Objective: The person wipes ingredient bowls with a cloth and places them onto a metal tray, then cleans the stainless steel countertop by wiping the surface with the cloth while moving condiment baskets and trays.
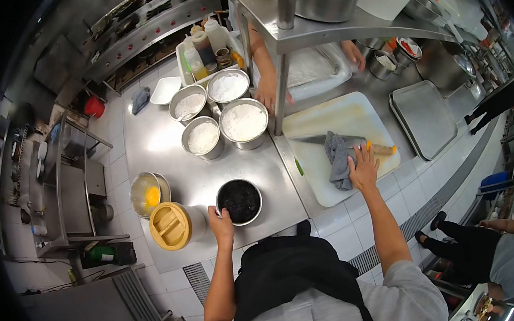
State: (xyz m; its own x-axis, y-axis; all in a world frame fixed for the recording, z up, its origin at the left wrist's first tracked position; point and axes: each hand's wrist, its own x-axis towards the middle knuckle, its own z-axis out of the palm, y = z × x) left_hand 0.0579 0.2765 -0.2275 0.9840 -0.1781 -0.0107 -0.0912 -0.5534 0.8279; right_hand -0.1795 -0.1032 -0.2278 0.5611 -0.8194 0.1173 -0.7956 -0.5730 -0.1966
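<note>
Open gap between pan (261, 209) and pots (215, 152)

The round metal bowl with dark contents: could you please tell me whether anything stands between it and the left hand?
Nothing visible does: the left hand's fingers are at the bowl's near-left rim. The white tub with a yellow lid stands off to the left, not between them.

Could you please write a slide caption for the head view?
Left hand gripping a dark-filled metal bowl, right hand spread beside a grey cloth on the cutting board.
</note>
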